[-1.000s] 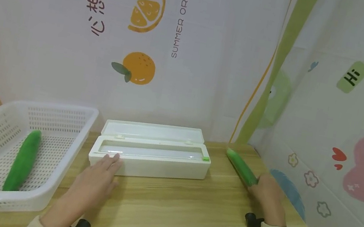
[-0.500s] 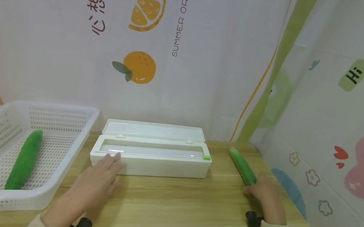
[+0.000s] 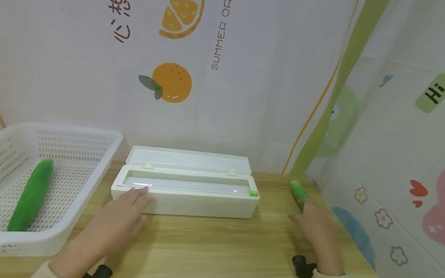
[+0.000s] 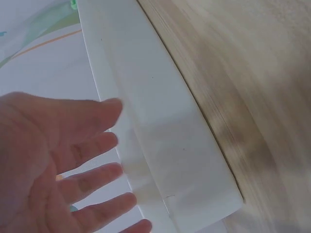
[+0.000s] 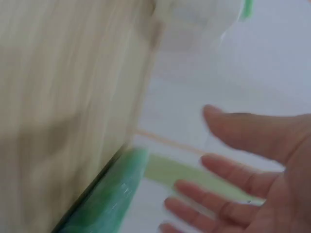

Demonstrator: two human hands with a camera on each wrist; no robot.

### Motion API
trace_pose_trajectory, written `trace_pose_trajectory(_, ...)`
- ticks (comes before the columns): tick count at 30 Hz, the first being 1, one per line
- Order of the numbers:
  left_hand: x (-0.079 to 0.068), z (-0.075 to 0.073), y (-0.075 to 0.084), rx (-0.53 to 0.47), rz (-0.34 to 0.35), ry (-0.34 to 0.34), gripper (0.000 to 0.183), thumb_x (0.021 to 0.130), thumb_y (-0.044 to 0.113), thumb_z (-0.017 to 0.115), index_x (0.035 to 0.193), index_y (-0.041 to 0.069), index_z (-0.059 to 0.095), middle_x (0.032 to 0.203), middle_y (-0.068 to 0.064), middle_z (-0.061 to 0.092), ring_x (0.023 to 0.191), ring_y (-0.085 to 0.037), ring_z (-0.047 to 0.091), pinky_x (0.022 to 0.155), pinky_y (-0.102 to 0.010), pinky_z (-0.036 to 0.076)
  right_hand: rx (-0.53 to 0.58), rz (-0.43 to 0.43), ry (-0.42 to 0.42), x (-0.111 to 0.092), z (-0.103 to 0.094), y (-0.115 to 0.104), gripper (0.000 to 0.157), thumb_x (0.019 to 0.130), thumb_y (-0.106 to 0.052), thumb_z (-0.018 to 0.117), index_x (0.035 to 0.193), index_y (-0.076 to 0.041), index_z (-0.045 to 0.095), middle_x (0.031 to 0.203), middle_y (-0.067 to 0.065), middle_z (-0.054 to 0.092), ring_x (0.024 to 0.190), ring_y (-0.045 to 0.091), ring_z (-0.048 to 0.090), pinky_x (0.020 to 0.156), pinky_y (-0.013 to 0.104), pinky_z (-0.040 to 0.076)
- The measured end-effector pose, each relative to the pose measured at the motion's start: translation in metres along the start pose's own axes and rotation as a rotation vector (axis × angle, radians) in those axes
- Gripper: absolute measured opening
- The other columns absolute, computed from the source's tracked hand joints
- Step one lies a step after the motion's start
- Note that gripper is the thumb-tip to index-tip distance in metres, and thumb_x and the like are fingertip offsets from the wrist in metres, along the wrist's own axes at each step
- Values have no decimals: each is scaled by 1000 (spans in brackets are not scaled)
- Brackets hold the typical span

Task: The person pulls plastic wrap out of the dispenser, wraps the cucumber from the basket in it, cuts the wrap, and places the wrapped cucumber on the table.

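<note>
My left hand (image 3: 119, 215) lies at the front left of a long white box (image 3: 193, 206), a cling film dispenser by its look, fingertips at its upper edge. In the left wrist view these fingers are spread and relaxed. The lid (image 3: 192, 161) leans back, and a green slider (image 3: 254, 193) sits at the right end. My right hand (image 3: 318, 228) hovers over a green cucumber (image 3: 297, 192) lying on the table to the right, hiding its near part. The right wrist view shows the fingers extended, apart from the cucumber (image 5: 109, 199), whose surface looks glossy.
At the left stands a white perforated basket (image 3: 75, 212) with another cucumber (image 3: 31, 195) in it. The wooden table (image 3: 201, 259) meets printed cloth walls (image 3: 236, 111) at the back and right.
My right hand has let go of the cucumber and moved forward over it. The cucumber has shifted slightly right. My left hand has stayed by the box.
</note>
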State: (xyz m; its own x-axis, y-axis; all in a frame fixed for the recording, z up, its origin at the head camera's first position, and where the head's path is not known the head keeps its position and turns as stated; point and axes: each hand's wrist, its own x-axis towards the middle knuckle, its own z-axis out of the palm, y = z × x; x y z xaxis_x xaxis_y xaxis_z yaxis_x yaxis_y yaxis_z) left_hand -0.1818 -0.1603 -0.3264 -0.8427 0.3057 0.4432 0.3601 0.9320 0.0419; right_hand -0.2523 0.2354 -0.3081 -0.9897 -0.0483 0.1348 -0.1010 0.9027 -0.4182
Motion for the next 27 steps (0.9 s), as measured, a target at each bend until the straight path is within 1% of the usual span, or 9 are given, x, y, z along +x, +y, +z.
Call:
trace_pose_trajectory(3, 2, 1, -2, 1, 1, 89, 45, 78, 12, 72, 118, -1, 56, 126, -24, 53, 110, -42, 54, 86, -53, 48, 126, -109, 18, 2, 9, -16, 52, 93, -21, 54, 132, 10, 40, 136, 32, 39, 126, 48, 36, 99, 59, 36)
trace_pose_trajectory(6, 3, 3, -5, -29, -47, 121, 48, 79, 9, 71, 121, -6, 53, 126, -31, 50, 113, -47, 50, 90, -54, 46, 210, -206, 12, 2, 23, -33, 49, 94, -21, 53, 134, 6, 39, 138, 27, 39, 129, 44, 35, 101, 58, 34)
trace_pose_trajectory(9, 4, 6, -8, -76, -136, 102, 51, 83, 9, 65, 126, -11, 45, 128, -37, 44, 118, -51, 43, 95, -58, 41, 227, -298, -15, 3, 36, -47, 54, 94, -17, 54, 139, 4, 33, 142, 26, 36, 132, 43, 32, 105, 57, 31)
trace_pose_trajectory(11, 5, 9, -11, -83, -167, 113, 51, 85, 8, 61, 126, -14, 41, 124, -39, 45, 117, -52, 44, 95, -58, 40, 207, -338, -32, 3, 44, -51, 58, 94, -17, 53, 143, 2, 27, 145, 24, 32, 134, 41, 30, 107, 56, 29)
trace_pose_trajectory(13, 6, 10, -13, -88, -179, 137, 49, 87, 7, 57, 126, -16, 39, 117, -39, 49, 111, -51, 48, 92, -56, 43, 164, -368, -25, 4, 50, -52, 59, 95, -17, 53, 145, -1, 25, 145, 24, 33, 132, 41, 34, 105, 55, 32)
trace_pose_trajectory(17, 5, 11, -17, -80, -168, 185, 43, 89, 4, 52, 123, -19, 39, 101, -35, 54, 94, -46, 55, 77, -51, 50, 98, -366, 12, 2, 56, -54, 54, 98, -21, 48, 146, -11, 27, 137, 20, 40, 117, 37, 50, 96, 53, 42)
trace_pose_trajectory(22, 8, 11, -21, -90, -194, 187, 34, 91, 2, 49, 119, -17, 46, 96, -30, 55, 88, -43, 55, 71, -49, 50, 85, -365, 23, 5, 61, -58, 47, 99, -22, 43, 144, -12, 34, 131, 23, 39, 106, 35, 55, 88, 50, 47)
trace_pose_trajectory(25, 12, 11, -24, -89, -196, 207, 28, 90, 1, 51, 114, -15, 52, 95, -28, 55, 84, -40, 53, 70, -46, 48, 76, -353, 54, 9, 64, -60, 43, 99, -22, 44, 141, -10, 40, 122, 22, 42, 87, 27, 58, 74, 40, 51)
trace_pose_trajectory(27, 16, 11, -25, -84, -199, 221, 26, 90, 1, 52, 111, -14, 54, 93, -27, 55, 82, -39, 52, 69, -45, 47, 85, -331, 90, 12, 66, -62, 40, 99, -22, 44, 137, -9, 45, 112, 19, 45, 71, 19, 52, 62, 31, 48)
